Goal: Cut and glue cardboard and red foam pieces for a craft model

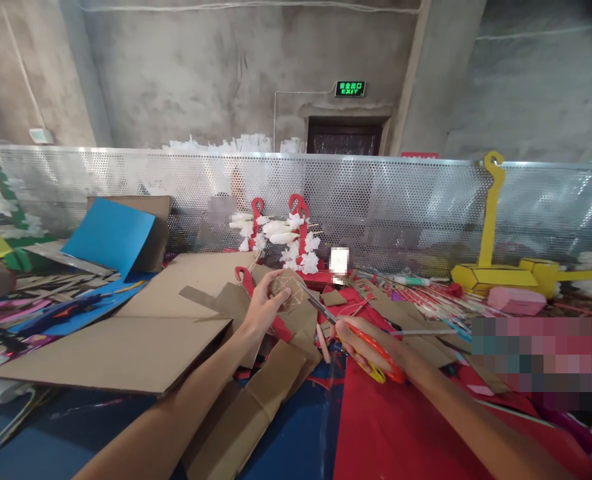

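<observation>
My left hand [266,301] pinches a small piece of brown cardboard [292,287] with pale lines drawn on it. My right hand [359,341] is closed round the orange and yellow handles of a pair of scissors [383,353]. The scissor blades point up and left, their tips close to the right edge of the cardboard piece; I cannot tell whether they touch it. Below the hands lie brown cardboard scraps [276,380] and a large red sheet [391,427].
Large cardboard sheets [126,350] and a blue sheet [109,233] lie left. Red hooked shapes with white tufts [301,247] stand behind. At right are a yellow hooked model [493,273], a pink block [517,300] and thin sticks [456,303]. A perforated metal panel [406,207] runs across the back.
</observation>
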Action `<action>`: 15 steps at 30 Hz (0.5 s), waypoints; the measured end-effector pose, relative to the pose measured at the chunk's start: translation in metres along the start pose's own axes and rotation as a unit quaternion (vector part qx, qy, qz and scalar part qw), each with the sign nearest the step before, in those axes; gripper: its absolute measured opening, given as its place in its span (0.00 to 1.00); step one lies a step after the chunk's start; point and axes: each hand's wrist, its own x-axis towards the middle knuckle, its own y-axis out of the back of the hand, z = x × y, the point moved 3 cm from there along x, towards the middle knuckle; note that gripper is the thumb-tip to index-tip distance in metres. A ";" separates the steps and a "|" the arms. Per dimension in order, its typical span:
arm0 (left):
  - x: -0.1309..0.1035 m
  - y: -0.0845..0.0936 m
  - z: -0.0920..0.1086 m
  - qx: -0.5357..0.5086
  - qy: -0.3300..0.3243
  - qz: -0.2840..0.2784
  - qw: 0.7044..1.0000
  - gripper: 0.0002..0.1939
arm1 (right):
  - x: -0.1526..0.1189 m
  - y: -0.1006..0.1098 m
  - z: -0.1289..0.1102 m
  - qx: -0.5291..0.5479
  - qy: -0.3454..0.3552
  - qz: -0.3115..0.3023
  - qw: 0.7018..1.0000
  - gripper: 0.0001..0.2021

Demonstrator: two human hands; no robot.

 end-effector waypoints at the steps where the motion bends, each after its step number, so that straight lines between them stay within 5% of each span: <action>1: 0.000 0.000 0.000 0.001 0.000 0.000 1.000 0.30 | 0.000 -0.001 0.000 -0.002 -0.001 -0.006 1.000 0.17; 15: -0.002 -0.001 0.009 -0.040 0.015 0.013 0.999 0.32 | 0.004 -0.003 -0.006 -0.026 0.001 -0.042 0.999 0.12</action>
